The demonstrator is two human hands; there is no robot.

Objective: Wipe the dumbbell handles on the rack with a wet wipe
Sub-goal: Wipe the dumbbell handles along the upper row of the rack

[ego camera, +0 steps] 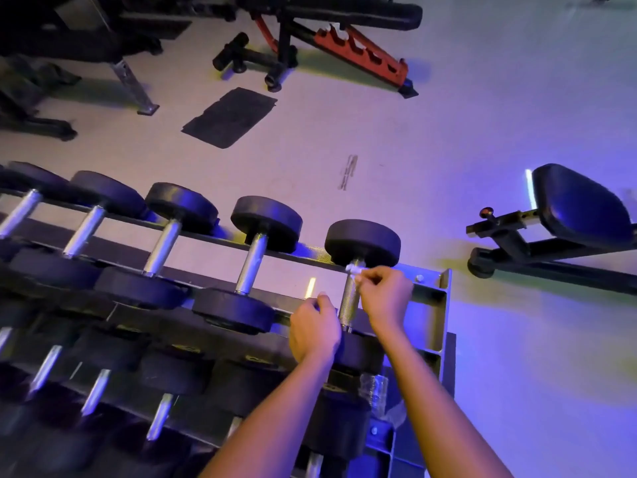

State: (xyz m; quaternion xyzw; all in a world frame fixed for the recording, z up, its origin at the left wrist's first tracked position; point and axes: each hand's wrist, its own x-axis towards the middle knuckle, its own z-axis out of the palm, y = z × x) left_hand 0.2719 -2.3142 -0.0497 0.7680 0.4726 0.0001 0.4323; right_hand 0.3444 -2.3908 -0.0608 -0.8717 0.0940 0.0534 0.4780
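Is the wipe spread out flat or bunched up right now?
Bunched up. The right hand pinches the wipe as a small white wad at the far end of the handle.

A gym is shown. A tiered steel rack (444,305) is loaded with rows of dumbbells (265,219), their black round heads joined by knurled metal handles (253,267). Beyond it, an adjustable bench (362,50) with a red notched frame and black padding is set on the pale floor (448,132), near a dark mat (229,117). A second padded bench (582,205) is seen at the right. The room is lit in blue and violet.
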